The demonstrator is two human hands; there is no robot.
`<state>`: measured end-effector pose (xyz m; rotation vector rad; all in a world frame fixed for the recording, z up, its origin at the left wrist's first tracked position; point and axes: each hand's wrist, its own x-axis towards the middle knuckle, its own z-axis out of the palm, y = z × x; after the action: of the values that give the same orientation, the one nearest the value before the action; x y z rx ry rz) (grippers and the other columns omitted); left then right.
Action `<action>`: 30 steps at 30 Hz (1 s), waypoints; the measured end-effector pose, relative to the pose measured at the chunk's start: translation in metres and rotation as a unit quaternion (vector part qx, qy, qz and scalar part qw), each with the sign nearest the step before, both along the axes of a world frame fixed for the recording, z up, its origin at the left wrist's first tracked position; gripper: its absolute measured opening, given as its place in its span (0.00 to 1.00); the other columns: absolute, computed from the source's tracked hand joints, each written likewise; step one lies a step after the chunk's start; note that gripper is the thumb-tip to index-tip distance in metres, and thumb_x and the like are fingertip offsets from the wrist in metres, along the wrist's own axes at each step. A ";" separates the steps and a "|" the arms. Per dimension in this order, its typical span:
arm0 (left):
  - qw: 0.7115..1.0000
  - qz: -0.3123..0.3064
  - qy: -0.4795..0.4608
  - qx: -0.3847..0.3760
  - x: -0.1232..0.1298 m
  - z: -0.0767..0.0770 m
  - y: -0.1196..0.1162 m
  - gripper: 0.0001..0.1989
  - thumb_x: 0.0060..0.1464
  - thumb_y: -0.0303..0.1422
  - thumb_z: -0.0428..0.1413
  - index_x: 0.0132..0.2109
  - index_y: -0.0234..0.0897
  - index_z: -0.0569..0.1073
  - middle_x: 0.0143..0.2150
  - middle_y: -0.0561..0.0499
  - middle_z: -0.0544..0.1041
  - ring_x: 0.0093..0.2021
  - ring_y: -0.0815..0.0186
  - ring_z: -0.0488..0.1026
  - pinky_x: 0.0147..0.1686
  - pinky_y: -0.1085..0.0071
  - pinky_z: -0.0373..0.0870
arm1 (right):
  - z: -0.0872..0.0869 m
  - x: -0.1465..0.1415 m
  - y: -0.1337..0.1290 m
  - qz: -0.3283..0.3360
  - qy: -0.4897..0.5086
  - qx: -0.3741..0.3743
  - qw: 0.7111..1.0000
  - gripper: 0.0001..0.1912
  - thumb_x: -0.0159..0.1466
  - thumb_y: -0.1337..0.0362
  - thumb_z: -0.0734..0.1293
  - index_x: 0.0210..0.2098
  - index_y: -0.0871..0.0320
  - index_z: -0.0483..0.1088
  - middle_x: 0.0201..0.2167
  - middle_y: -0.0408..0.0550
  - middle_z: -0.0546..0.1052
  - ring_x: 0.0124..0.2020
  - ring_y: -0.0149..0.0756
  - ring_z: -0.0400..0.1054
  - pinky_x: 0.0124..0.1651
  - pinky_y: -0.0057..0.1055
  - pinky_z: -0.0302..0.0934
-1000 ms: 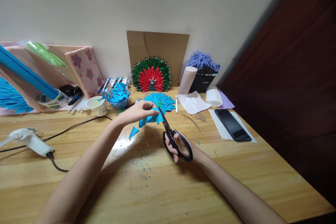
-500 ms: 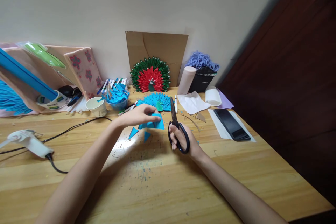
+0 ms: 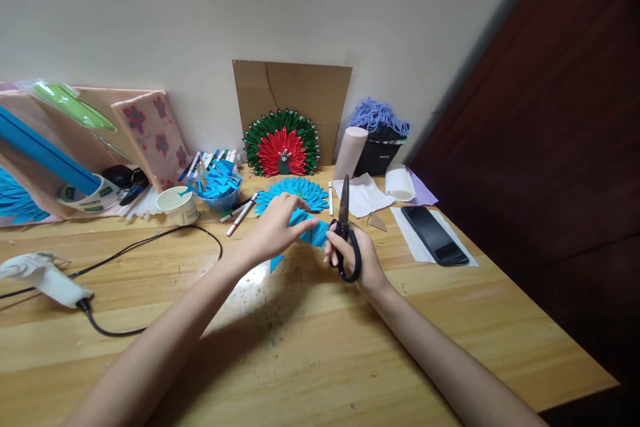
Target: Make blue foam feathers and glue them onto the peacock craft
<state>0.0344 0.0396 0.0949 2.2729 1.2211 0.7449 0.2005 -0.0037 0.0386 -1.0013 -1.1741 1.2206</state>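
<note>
A piece of blue paper [image 3: 316, 235] spans the gap between my two hands above the tabletop. My left hand [image 3: 283, 227] has it at the left, thumb over the front and fingers behind. Black-handled scissors [image 3: 344, 213] are gripped in my right hand [image 3: 357, 257], their dark blades together and pointing up. The right fingertips also touch the paper's right edge. Below my left hand is a blue pointed scrap [image 3: 276, 263]. Just behind the hands lies a blue feathered paper fan [image 3: 315, 195], partly covered by my left hand.
A red and green peacock craft [image 3: 283, 147] leans on cardboard [image 3: 300, 87]. To the left are a tub of blue strips [image 3: 220, 187], a paper cup [image 3: 179, 207] and a corded white glue gun [image 3: 53, 280]. A phone [image 3: 434, 235] lies right.
My left hand has moved in toward the right hand with the blue paper, whose right edge now meets the right fingers. The view has shifted slightly.
</note>
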 end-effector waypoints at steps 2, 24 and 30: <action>0.997 0.058 0.025 -0.034 0.004 0.002 -0.006 0.21 0.56 0.48 0.44 0.34 0.34 0.71 0.35 0.44 0.73 0.38 0.59 0.68 0.39 0.64 0.62 | 0.001 0.001 0.001 -0.024 0.036 0.010 0.999 0.12 0.56 0.57 0.66 0.31 0.59 0.63 0.20 0.40 0.72 0.14 0.24 0.61 0.22 0.25 0.63; 0.930 -0.055 -0.256 -0.259 0.023 -0.014 -0.006 0.11 0.44 0.36 0.58 0.27 0.34 0.65 0.25 0.55 0.68 0.27 0.71 0.64 0.29 0.73 0.60 | 0.008 -0.001 -0.004 -0.077 0.050 -0.005 0.996 0.13 0.56 0.56 0.67 0.32 0.58 0.62 0.13 0.36 0.67 0.16 0.28 0.64 0.23 0.25 0.60; 0.905 -0.037 -0.328 -0.268 0.035 -0.021 -0.012 0.12 0.46 0.39 0.58 0.27 0.34 0.67 0.26 0.53 0.72 0.29 0.70 0.68 0.34 0.71 0.64 | 0.006 -0.001 -0.004 -0.138 0.036 0.043 0.989 0.12 0.58 0.56 0.65 0.31 0.58 0.62 0.16 0.40 0.70 0.21 0.33 0.69 0.30 0.31 0.65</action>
<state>0.0695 0.0272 0.0742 1.4331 0.8600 0.9065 0.1992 -0.0081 0.0443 -1.0104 -0.9865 0.9709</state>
